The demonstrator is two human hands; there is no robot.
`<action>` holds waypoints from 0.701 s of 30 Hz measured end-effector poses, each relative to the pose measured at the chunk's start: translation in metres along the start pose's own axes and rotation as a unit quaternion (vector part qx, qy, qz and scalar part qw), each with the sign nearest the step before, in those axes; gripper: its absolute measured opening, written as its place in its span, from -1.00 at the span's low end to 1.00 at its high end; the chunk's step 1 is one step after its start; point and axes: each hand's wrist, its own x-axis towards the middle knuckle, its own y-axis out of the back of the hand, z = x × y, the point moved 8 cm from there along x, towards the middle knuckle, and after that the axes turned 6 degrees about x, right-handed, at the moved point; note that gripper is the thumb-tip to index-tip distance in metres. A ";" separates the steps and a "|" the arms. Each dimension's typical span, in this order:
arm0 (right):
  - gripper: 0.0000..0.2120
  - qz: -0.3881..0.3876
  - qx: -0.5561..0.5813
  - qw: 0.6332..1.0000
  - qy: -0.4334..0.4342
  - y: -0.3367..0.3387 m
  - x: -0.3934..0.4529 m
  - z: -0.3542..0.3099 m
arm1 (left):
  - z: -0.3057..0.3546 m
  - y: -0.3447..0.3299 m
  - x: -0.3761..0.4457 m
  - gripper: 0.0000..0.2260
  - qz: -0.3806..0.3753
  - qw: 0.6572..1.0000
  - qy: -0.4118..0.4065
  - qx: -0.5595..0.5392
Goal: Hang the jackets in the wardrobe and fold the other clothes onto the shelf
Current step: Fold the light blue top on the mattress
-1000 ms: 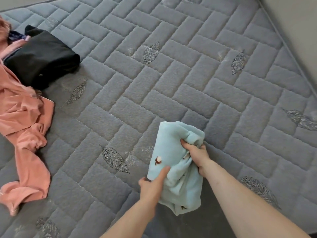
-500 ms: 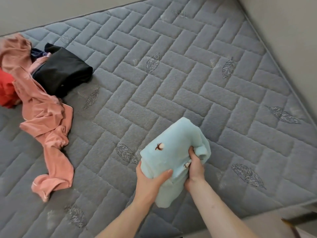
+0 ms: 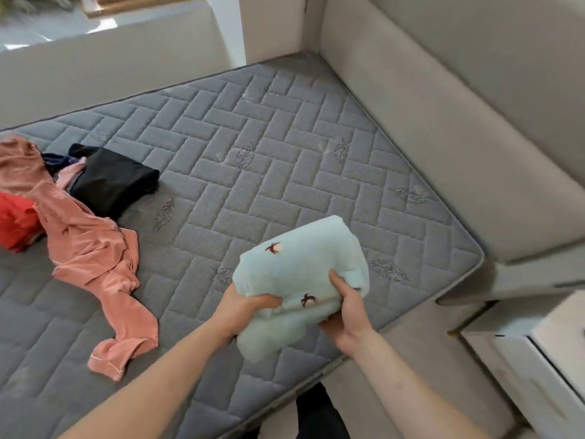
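Both hands grip a folded pale-blue garment (image 3: 297, 270) above the mattress's (image 3: 253, 191) near right corner: the left hand (image 3: 243, 307) from its left side, thumb curled on top, the right hand (image 3: 346, 307) at its near edge (most fingers are hidden beneath). A red garment (image 3: 14, 223) is cut off at the mattress's left edge, beside a pink garment (image 3: 91, 258) and a black folded garment (image 3: 110, 182). A grey padded headboard (image 3: 459, 137) lines the right edge.

Both forearms were seen bare, no sleeves reaching them; the left hand (image 3: 242, 312) and right hand (image 3: 346, 315) were ungloved.
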 end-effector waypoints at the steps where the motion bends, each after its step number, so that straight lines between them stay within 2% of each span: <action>1: -0.46 -0.004 -0.011 1.000 0.008 0.001 -0.018 0.003 | 0.003 0.005 -0.012 -0.50 -0.008 1.000 0.006 0.007; 3: -0.33 0.013 -0.043 0.999 0.025 0.006 -0.054 0.008 | 0.014 0.012 -0.033 -0.45 -0.033 0.999 0.004 0.032; 6: -0.07 0.064 -0.106 0.988 0.093 0.031 -0.105 0.004 | 0.040 0.014 -0.063 -0.50 -0.085 0.992 -0.023 0.091; 8: 0.00 0.094 -0.126 0.976 0.149 0.053 -0.137 -0.006 | 0.061 0.005 -0.082 -0.49 -0.123 0.984 -0.040 0.124; 13: -0.24 0.001 -0.133 0.967 0.219 0.074 -0.217 -0.032 | 0.106 -0.055 -0.124 -0.42 -0.239 0.954 -0.070 0.167; 21: -0.27 0.088 -0.083 0.942 0.312 0.177 -0.345 -0.064 | 0.149 -0.210 -0.188 -0.45 -0.392 0.891 -0.111 0.198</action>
